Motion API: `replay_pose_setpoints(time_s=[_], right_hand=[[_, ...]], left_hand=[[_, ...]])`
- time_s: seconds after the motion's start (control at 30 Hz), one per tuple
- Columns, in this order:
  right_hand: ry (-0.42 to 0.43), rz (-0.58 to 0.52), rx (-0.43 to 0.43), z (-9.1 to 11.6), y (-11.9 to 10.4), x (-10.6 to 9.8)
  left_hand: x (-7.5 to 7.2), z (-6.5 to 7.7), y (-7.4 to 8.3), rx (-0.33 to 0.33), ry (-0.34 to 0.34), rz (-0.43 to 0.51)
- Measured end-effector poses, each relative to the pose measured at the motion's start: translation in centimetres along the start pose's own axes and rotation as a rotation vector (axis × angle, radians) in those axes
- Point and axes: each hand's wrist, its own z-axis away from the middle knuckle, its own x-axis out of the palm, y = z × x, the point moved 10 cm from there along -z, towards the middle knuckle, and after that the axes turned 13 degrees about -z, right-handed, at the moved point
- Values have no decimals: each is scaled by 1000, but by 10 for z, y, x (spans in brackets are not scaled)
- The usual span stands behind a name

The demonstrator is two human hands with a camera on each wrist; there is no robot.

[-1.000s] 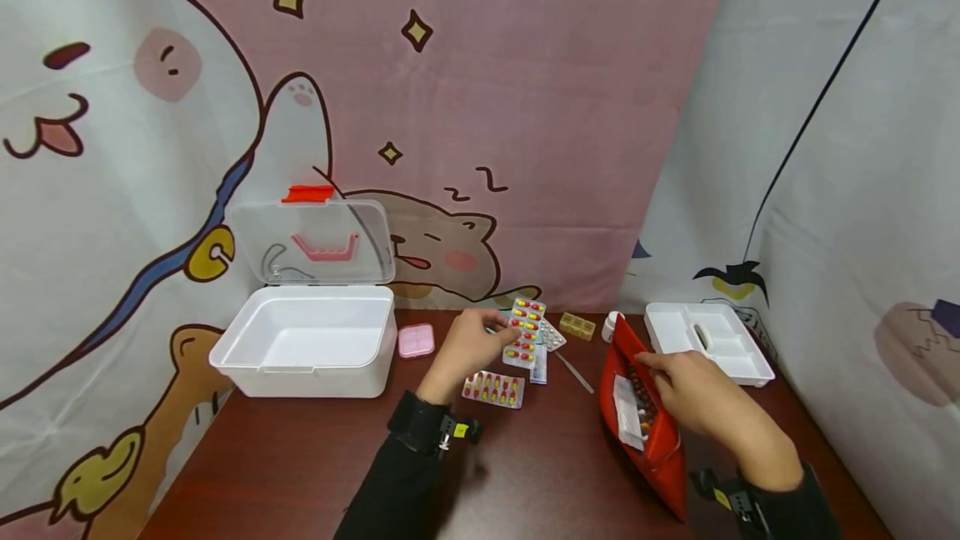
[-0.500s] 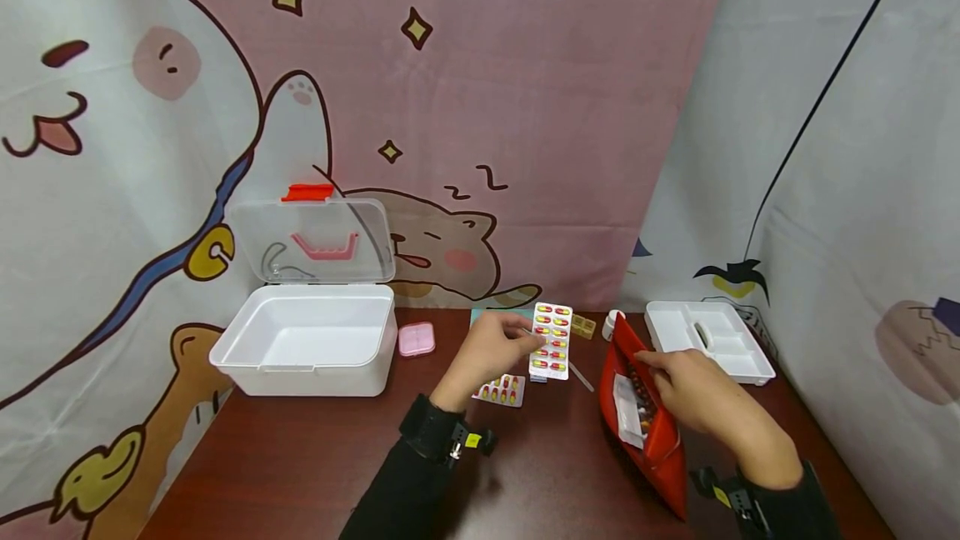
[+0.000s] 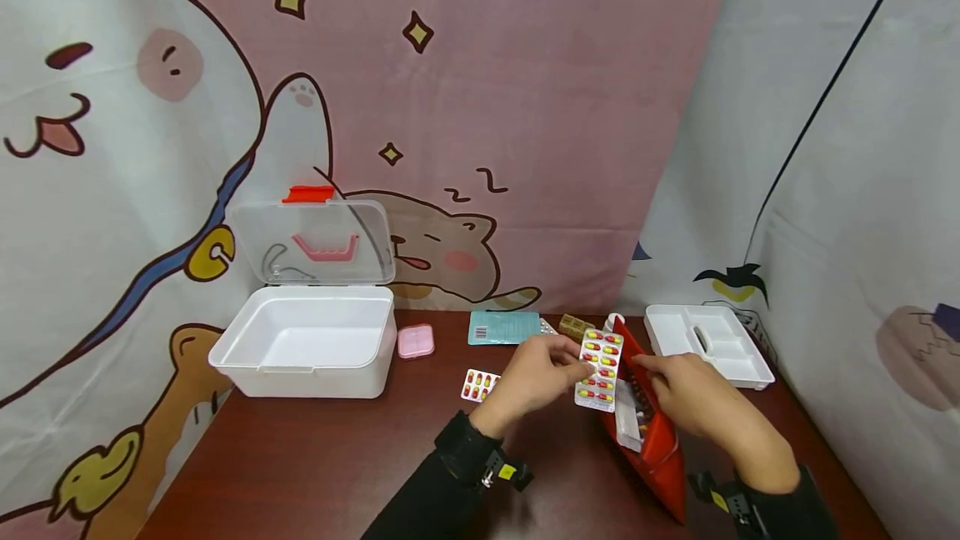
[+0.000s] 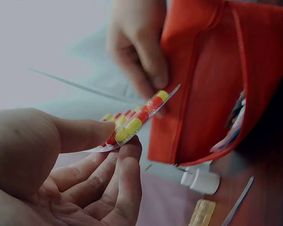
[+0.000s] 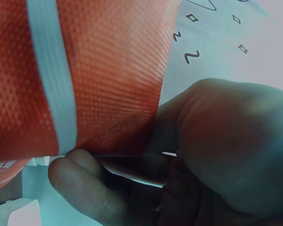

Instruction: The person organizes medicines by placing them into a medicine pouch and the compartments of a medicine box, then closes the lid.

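The capsule blister pack [image 3: 598, 371] is in the left hand [image 3: 536, 382], up off the worktop [image 3: 322, 465], and the red zip pouch [image 3: 662, 477] lies just to its right, between the two hands. The left hand pinches the pack by its left long side, thumb over the capsule face and fingers beneath; the right hand [image 3: 693, 390] pinches the pouch's far rim, so the mouth gapes toward the left. The left hand is therefore the one nearer the pack, and the right hand sits beyond it, across the mouth.

In the head view the pack's long axis runs nearly away from the person, its far end leaning a little right; the pouch's mouth slants from far left to near right. The two axes are thus skewed, and a modest turn of the left wrist would probably bring them into line. The pack's right edge overlaps the upper part of the mouth in this view, yet whether it touches the pouch cannot be told. From the left wrist the pack shows almost edge-on, tilted, one corner in front of the red wall. A white packet [image 3: 627, 417] inside the near rim would likely narrow the way in.
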Motion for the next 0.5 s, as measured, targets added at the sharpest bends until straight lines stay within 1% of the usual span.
replay_pose_setpoints(time_s=[0.1, 0.27, 0.37, 0.5], right_hand=[[11, 6, -25, 1, -3, -1], [23, 9, -39, 2, -5, -4], [22, 5, -34, 2, -4, -5], [26, 0, -32, 3, -2, -6]], left_hand=[[9, 1, 2, -9, -11, 4], [18, 3, 4, -19, -30, 15], [22, 6, 5, -37, -35, 5], [24, 10, 7, -68, -21, -2]])
